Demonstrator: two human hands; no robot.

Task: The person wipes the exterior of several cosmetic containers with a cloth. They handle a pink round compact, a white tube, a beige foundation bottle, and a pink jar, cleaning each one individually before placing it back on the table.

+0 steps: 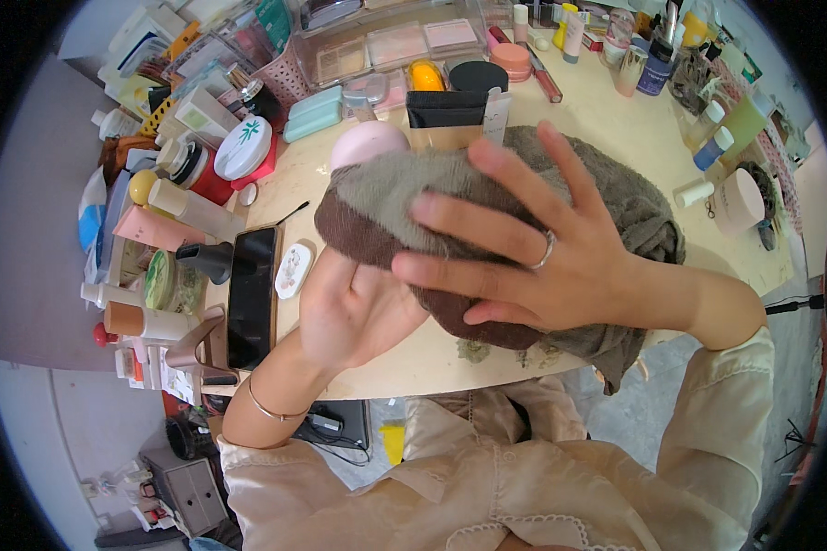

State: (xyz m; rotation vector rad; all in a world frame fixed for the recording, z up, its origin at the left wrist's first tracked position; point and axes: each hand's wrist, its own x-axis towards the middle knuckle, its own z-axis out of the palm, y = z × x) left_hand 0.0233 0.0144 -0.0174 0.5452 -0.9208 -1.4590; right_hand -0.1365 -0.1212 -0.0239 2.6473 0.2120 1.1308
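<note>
A grey-brown towel (386, 196) is bunched between my hands above the table, its darker part (634, 200) spreading right and hanging over the front edge. My left hand (365, 310) holds it from below, palm up, with the fingers hidden under the fabric. On top, my right hand (524, 241) lies with spread fingers, touching the cloth and slightly blurred; a ring (546, 249) is on one finger. Just behind the towel are a pink rounded object (369, 143) and a black-capped tube of beige cosmetic (446, 120), both partly covered.
A phone (253, 296) and a small white case (294, 271) lie left of my hands. Crowded bottles, jars and boxes line the left side, with a white round compact (243, 148) among them. A clear organizer (393, 41) stands behind. More bottles and a pale jar (739, 201) are at right.
</note>
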